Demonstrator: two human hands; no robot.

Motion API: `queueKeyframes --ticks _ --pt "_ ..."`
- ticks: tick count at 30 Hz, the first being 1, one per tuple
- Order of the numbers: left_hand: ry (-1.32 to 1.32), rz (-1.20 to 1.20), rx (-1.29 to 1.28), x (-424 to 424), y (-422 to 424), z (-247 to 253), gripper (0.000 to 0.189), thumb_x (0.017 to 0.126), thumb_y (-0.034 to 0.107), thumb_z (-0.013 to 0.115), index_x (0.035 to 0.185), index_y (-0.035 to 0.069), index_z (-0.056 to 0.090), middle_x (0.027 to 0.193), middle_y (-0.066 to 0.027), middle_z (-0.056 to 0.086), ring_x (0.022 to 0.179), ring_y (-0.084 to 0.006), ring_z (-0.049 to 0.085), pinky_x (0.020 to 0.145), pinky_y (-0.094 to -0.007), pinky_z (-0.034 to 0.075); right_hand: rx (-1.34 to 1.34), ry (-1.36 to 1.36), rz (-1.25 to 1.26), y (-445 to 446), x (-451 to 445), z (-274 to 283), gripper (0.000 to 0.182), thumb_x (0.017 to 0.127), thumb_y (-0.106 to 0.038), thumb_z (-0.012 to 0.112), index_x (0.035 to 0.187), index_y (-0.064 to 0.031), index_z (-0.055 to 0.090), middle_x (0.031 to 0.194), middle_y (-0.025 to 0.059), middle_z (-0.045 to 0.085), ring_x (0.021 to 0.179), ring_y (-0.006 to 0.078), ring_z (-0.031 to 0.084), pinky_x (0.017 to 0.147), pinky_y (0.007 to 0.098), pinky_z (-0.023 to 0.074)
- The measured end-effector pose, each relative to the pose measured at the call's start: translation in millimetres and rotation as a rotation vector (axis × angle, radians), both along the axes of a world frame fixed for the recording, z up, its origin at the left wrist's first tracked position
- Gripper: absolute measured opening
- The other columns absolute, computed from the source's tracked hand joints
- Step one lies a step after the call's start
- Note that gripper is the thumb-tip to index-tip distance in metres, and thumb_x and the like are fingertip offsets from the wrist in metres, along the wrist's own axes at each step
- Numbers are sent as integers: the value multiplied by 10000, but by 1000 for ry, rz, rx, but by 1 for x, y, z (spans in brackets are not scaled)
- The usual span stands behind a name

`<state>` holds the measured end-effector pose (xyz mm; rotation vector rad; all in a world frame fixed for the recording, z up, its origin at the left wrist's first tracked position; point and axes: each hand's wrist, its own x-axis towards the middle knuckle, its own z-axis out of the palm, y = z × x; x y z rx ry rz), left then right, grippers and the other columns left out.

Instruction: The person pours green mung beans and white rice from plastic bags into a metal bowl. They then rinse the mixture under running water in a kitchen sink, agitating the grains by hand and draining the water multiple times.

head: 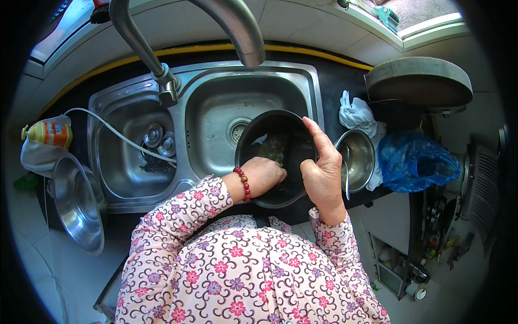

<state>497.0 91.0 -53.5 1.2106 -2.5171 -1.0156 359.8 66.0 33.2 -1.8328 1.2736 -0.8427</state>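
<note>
A dark round pot is tilted over the near right edge of the stainless steel sink's right basin. Some water and pale bits lie in its bottom. My right hand grips the pot's right rim, thumb and fingers spread along it. Inside the pot is my left hand, its fingers curled low near the bottom; whether they hold anything is hidden. A red bead bracelet circles the left wrist. Part of the basin's drain shows beside the pot.
A metal faucet arches over the sink. The left basin holds drain strainers and a white hose. At right stand a steel bowl with a spoon, a white cloth and a blue plastic bag. Steel basins hang left.
</note>
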Motion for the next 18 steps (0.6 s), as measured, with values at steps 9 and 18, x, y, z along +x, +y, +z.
queueKeyframes --ticks 9,18 --pt "115 -107 97 3 6 1 132 741 66 565 827 75 666 790 -143 644 783 -310 643 673 -381 517 37 -69 -35 2 0 -2 643 592 126 384 1218 45 508 1185 214 551 1154 309 500 1024 355 341" --pt "501 281 -152 30 2 19 159 738 11 628 894 42 639 793 -129 621 725 -292 610 650 -351 502 73 -75 -76 -1 -7 1 641 602 113 397 1230 43 502 1195 209 550 1155 304 500 1022 351 343"
